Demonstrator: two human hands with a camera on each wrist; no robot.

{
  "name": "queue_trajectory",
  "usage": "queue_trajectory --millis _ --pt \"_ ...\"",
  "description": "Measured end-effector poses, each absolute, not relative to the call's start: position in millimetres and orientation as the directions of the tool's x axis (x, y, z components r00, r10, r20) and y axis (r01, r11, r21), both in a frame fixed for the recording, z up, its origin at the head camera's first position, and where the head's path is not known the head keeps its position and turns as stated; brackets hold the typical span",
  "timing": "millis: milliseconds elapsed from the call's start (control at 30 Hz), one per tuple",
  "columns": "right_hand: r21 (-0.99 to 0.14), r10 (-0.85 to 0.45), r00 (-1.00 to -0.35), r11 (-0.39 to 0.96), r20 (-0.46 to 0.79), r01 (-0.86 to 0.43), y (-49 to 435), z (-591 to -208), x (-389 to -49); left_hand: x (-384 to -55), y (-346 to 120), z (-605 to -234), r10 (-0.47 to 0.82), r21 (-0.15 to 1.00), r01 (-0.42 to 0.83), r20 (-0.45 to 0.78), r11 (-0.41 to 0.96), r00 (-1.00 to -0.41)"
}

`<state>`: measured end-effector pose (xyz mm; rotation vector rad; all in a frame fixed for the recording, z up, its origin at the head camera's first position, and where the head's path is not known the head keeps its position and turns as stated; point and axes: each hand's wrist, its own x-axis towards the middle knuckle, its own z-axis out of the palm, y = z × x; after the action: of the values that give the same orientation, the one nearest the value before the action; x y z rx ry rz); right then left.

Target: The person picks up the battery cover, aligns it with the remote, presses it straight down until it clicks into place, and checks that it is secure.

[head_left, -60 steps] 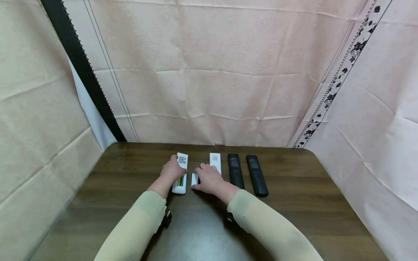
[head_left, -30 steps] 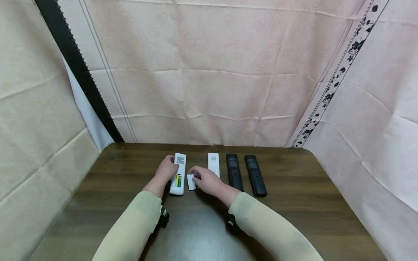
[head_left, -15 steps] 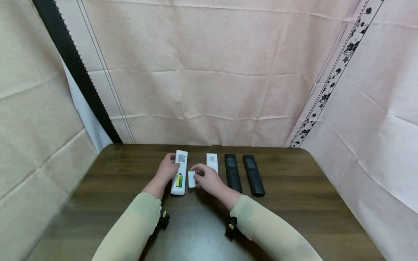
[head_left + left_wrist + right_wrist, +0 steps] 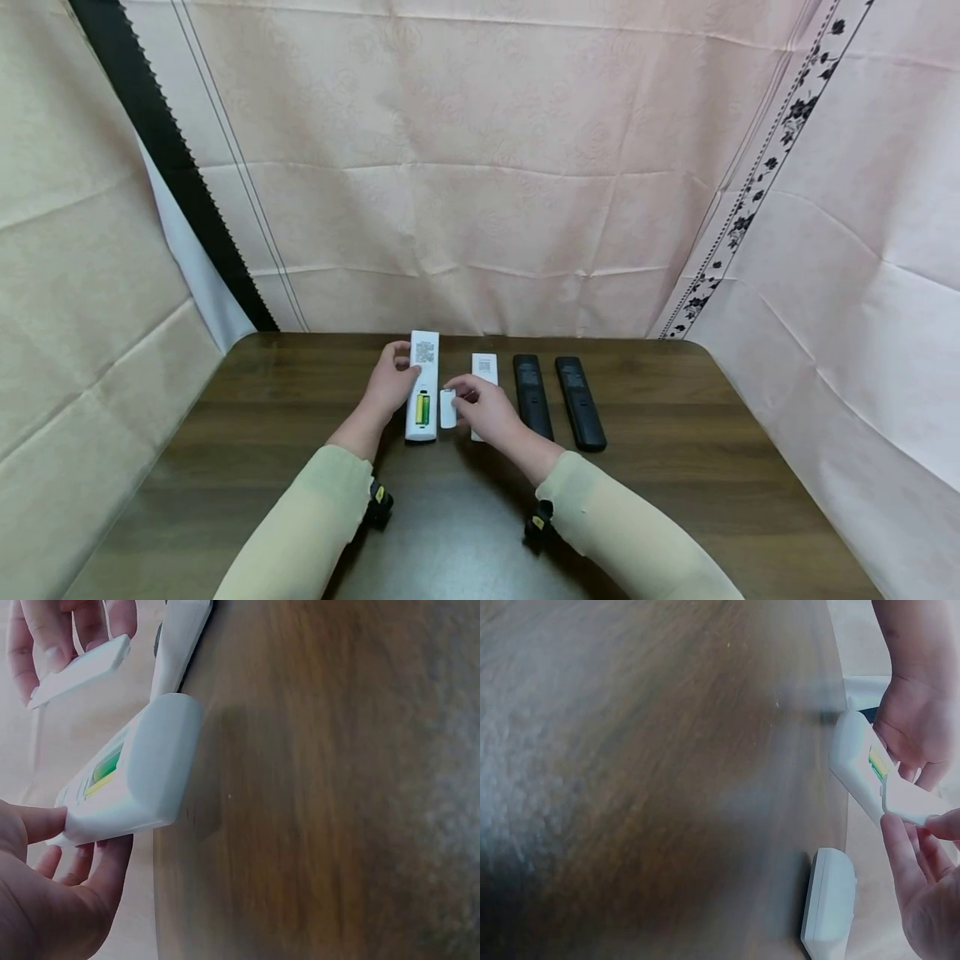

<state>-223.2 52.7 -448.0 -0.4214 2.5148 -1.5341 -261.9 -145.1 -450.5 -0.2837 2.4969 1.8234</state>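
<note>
My left hand [image 4: 390, 379] grips a white remote control [image 4: 424, 371] by its left side, thumb on its back face. That back faces up, and its uncovered battery compartment shows green and yellow batteries [image 4: 422, 409]. Just to the right, my right hand [image 4: 487, 412] pinches the small white battery cover [image 4: 447, 410] between thumb and fingers. In the left wrist view the remote [image 4: 161, 765] is tilted, its rounded end towards the camera, and the cover [image 4: 82, 671] is apart from it. From the right wrist, the cover [image 4: 911, 799] overlaps the compartment's edge.
A second white remote [image 4: 484, 365] lies partly hidden behind my right hand. Two black remotes [image 4: 532, 396] lie side by side to its right on the brown wooden table [image 4: 450, 533]. Pale cloth [image 4: 465, 208] hangs behind the table and at both sides.
The left hand has lifted and shifted the white remote up and to the right in the head view. The right hand's fingers have closed on the battery cover, which has moved slightly the same way.
</note>
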Motion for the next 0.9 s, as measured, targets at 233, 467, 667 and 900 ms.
queue_trajectory --millis 233,467,667,900 --pt "-0.889 -0.312 -0.95 0.434 0.005 -0.147 52 -447 -222 -261 -145 -448 -0.124 0.955 -0.148 -0.119 0.257 -0.985" --pt "-0.906 -0.311 -0.95 0.402 0.001 -0.133 48 -448 -221 -257 -140 -446 -0.13 0.965 -0.129 -0.102 0.227 -0.986" --pt "-0.921 -0.311 -0.95 0.365 0.019 -0.138 43 -447 -219 -256 -138 -445 -0.125 0.971 -0.114 -0.089 0.212 -0.988" --pt "-0.934 -0.296 -0.954 0.329 0.04 -0.141 36 -449 -220 -257 -134 -446 -0.127 0.975 -0.088 -0.063 0.205 -0.99"
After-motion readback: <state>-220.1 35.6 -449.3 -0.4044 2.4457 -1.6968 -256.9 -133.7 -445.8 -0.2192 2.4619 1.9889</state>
